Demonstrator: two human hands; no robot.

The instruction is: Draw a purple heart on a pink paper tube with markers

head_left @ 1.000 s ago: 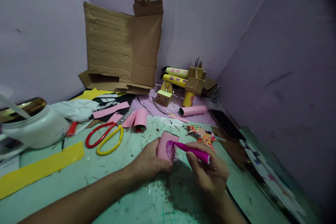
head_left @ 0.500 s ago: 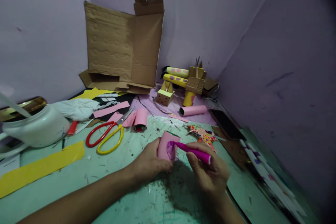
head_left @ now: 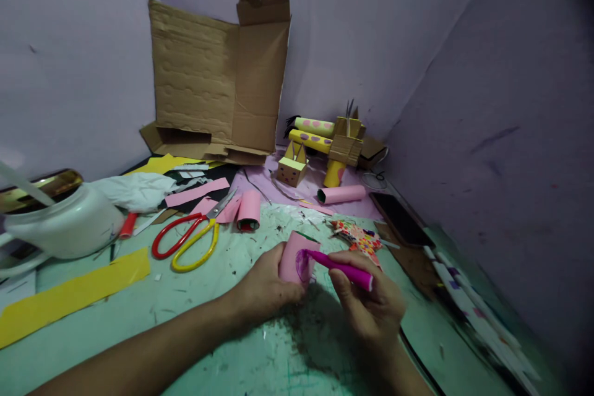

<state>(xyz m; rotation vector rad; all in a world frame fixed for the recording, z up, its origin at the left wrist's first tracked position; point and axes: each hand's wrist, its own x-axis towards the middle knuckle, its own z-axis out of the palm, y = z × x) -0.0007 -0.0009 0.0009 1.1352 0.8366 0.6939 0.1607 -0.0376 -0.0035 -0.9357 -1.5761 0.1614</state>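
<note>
My left hand (head_left: 266, 281) is closed around a pink paper tube (head_left: 290, 261), which tilts above the green tabletop. A purple oval, partly scribbled in, shows on the tube's side. In a pen grip, my right hand (head_left: 371, 297) holds a magenta marker (head_left: 350, 273), its tip touching the oval. Beyond my left hand lies a pair of scissors (head_left: 204, 232) with one red and one yellow handle. Another pink tube (head_left: 249, 207) stands behind them, and a third pink tube (head_left: 343, 194) lies on its side farther back.
A white teapot-like vessel (head_left: 69, 229) stands left, near a yellow paper strip (head_left: 78, 288). Folded cardboard (head_left: 195, 74) leans against the wall. Yellow spotted tubes with cardboard boxes (head_left: 346, 148) sit behind. Several white markers (head_left: 473, 303) and a phone (head_left: 401, 221) lie right.
The pink tube has turned slightly in my left hand, shifting the purple oval a little to the right. The marker tip stays on it.
</note>
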